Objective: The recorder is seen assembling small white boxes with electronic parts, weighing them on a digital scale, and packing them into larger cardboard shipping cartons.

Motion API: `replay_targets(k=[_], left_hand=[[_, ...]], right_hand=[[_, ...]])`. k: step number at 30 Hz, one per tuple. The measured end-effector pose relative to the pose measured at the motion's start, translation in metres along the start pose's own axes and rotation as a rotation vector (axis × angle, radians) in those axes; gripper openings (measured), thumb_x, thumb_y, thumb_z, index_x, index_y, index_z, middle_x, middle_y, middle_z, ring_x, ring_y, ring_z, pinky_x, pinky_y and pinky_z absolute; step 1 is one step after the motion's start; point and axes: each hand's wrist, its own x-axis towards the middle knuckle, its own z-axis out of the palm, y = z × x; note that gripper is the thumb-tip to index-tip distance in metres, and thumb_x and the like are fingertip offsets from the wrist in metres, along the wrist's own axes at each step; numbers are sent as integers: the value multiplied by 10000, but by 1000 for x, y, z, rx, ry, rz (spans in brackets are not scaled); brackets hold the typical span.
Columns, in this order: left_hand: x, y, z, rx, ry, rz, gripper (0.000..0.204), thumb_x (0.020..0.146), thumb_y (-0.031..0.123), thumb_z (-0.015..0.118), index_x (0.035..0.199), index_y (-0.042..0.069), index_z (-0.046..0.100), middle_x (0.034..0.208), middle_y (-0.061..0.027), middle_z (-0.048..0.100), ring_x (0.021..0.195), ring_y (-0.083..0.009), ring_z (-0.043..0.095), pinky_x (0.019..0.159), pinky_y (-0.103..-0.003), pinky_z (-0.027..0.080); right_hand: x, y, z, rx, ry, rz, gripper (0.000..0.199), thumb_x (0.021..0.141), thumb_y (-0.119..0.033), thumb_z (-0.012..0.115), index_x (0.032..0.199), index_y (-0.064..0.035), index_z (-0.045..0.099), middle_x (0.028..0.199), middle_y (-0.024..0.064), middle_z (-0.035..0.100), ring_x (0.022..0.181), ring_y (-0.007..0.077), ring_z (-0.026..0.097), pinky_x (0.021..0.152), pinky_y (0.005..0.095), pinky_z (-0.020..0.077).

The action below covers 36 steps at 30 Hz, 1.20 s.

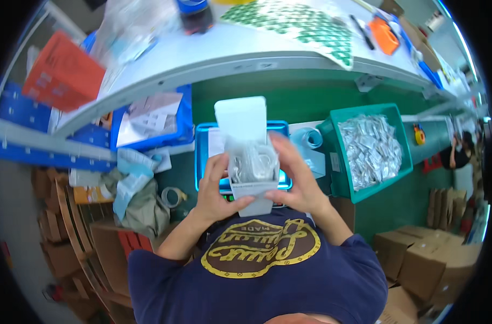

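Between both hands I hold a small white carton point(252, 190) in front of my chest. Its lid flap point(241, 114) stands up on the far side. Inside, filling the top of the carton, sits an item in clear plastic wrap point(255, 163); its kind cannot be made out. My left hand point(216, 191) grips the left side, thumb on the near face. My right hand point(300, 181) grips the right side, its thumb also on the near face and its fingertips blurred. Under the carton lies a shiny blue tray point(202, 164), partly hidden.
To the right stands a green bin point(340, 156) full of small silvery packets point(370, 151). A blue bin with papers point(151, 119) is at the left, near a tape roll point(173, 197) and grey cloth point(143, 208). A white shelf point(213, 56) crosses beyond the hands. Cardboard boxes point(427, 259) stand lower right.
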Motion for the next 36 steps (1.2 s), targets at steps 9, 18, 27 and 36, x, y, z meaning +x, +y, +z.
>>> replay_targets(k=[9,18,27,36], left_hand=[[-58,9,-19,-66,-150,-229,808,721,279,848,1372,75,415,1273,-176,457,1090,-324,575,894,-409,503],[-64,2,4,-388,6,-225,754,791,317,800,1369,43,400,1383,-170,416,1164,-299,569,914,-388,517],[-59,3,3,-120,-209,-303,736,900,363,683,1443,54,294,1394,-201,393,1148,-335,580,897,-370,529],[-61,-14,15,-23,-110,-264,621,984,390,528,1439,36,297,1389,-230,385,1230,-383,498,977,-427,450]], right_hand=[[-28,31,59,-15,-201,-75,353,820,-173,699,1141,-68,598,1384,227,459,1226,339,493,1021,441,411],[14,-5,26,-63,-609,178,283,914,-139,603,1181,-46,626,1365,164,523,1307,331,457,1087,442,360],[-8,16,18,-261,-632,116,396,949,-149,576,1329,-39,557,1445,189,465,1385,354,376,1120,454,322],[-54,65,53,263,36,115,466,873,-69,675,1304,-9,508,1417,159,470,1396,334,353,1091,434,369]])
